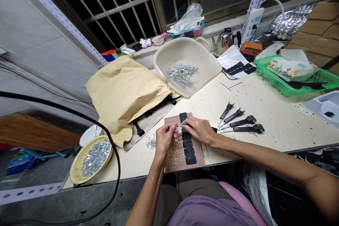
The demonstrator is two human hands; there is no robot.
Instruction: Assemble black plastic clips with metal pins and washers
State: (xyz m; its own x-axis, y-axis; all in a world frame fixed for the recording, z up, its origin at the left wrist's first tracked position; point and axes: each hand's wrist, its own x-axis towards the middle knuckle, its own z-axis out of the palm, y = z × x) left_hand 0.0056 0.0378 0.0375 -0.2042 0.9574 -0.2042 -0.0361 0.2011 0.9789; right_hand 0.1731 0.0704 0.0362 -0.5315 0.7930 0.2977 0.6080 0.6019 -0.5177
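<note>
My left hand (166,137) and my right hand (199,129) meet over a brown board (173,160). Their fingertips pinch a thin metal rod (179,125) between them; any small part at its end is hidden by the fingers. Beneath my right hand runs a column of black rounded pads (188,143) on the board. Just right of that hand, several black-handled pieces with thin metal rods (234,114) lie fanned out. A small pile of tiny metal parts (151,144) sits left of my left hand.
A yellow bowl of small metal parts (75,169) stands at the left edge. Behind are a large brown paper bag (113,88) and a cream scoop-shaped basin (165,58) holding metal rods. A green basket (275,84) and a steel kettle (225,42) are at right. A black cable (116,169) loops at left.
</note>
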